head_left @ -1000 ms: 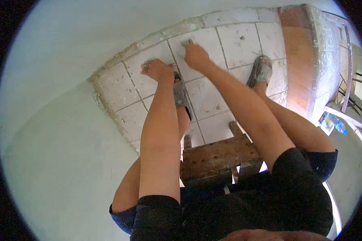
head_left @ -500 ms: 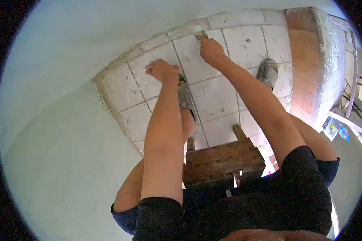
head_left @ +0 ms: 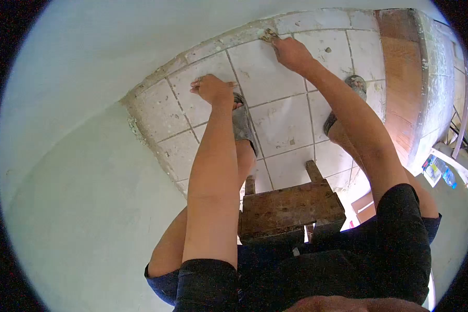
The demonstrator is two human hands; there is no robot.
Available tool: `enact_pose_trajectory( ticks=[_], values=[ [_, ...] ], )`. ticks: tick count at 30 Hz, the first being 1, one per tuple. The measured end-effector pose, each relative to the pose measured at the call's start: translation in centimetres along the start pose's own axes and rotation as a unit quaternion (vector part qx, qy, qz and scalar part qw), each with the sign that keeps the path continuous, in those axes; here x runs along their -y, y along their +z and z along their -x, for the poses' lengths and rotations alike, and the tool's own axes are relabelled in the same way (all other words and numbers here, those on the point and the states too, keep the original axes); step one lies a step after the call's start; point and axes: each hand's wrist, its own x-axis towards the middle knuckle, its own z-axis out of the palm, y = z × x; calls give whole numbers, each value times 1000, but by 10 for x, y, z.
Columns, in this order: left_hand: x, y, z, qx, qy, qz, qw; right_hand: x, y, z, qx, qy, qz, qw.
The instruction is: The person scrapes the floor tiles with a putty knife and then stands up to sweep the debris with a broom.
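My right hand (head_left: 294,53) is closed around a small scraper (head_left: 269,35). The tool's working end meets the pale strip (head_left: 223,41) where the tiled floor joins the wall. My left hand (head_left: 213,89) hovers over or rests on a white floor tile (head_left: 205,70), palm down with fingers apart and nothing visible in it; contact with the tile cannot be made out. Just below that hand is my left foot in a grey sandal (head_left: 243,125). The other sandal (head_left: 355,83) shows behind my right forearm.
A low wooden stool (head_left: 288,208) stands between my legs. Pale plastered wall (head_left: 88,208) curves around the left and front. A brown panel (head_left: 400,88) borders the tiles on the right, with a plastic bottle (head_left: 447,177) beyond it. A small lump (head_left: 328,50) lies on a tile.
My right hand and the scraper have moved a little to the right along the wall base. My right foot has turned. My left hand stays in nearly the same place.
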Motion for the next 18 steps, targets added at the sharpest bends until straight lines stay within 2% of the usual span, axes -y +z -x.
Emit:
enact_pose_trajectory(
  ticks=[2,6,8,13,18],
  values=[
    [2,13,-2,-14,11,-11,1000,-2,-3,-10,5,-31,13,999],
    [6,21,-7,-40,11,-16,999,-11,-8,-11,33,-24,30,999],
    [6,23,-8,-31,9,-22,999,-8,-3,-18,-4,-52,4,999],
    [5,18,-7,-53,31,-26,998,-11,-15,-20,41,-35,28,998],
    [3,17,-5,-28,10,-41,999,-2,-19,-16,68,-20,14,997]
  ],
)
